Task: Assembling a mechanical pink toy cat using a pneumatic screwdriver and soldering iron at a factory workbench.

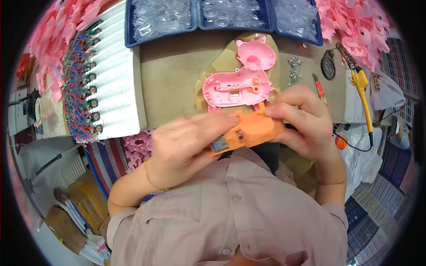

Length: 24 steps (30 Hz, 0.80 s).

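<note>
Between my hands, close in front of my chest, is an orange plastic gearbox-like housing (255, 129) with a small tab on top and metal contacts at its left end. My left hand (188, 144) grips its left side, fingers along the top edge. The fingers of my right hand (306, 122) pinch its right end near the tab. Just beyond lies a pink animal-shaped toy half-shell (222, 92), hollow side up, on a tan holder (206, 73). Inside the shell are pegs, a small orange part and thin wires.
Blue trays (197, 24) of clear plastic parts line the back. A white foam block (117, 75) at left carries wired round components (91, 91). Pink parts (355, 26) are heaped at both far corners. At right are small screws (293, 71), a red-handled tool (320, 91) and a yellow soldering iron (364, 93).
</note>
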Each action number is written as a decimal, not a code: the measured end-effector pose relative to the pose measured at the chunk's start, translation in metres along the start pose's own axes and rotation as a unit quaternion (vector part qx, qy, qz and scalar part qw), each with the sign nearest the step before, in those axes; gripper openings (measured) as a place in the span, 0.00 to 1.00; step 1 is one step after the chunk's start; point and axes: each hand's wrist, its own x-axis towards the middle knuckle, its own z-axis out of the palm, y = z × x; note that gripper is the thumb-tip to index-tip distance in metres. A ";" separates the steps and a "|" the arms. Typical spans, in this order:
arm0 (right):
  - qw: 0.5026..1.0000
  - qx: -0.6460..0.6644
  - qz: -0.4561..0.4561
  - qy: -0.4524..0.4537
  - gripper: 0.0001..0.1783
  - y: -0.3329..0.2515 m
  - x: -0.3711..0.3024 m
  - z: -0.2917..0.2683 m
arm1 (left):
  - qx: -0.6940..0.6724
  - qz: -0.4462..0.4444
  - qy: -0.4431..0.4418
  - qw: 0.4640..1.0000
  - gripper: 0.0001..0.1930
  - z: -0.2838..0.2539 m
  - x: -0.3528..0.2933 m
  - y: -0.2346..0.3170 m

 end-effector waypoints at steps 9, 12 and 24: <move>0.979 -0.012 0.198 -0.046 0.23 0.058 0.003 0.005 | 0.142 -0.032 0.195 0.970 0.27 0.083 0.011 -0.036; 0.978 -0.039 0.202 0.024 0.22 0.052 -0.008 0.019 | 0.138 -0.027 0.197 0.970 0.31 0.062 0.007 -0.022; 0.959 0.074 0.258 0.091 0.11 0.013 -0.019 0.013 | 0.454 -0.263 0.274 0.806 0.06 -0.186 -0.118 -0.080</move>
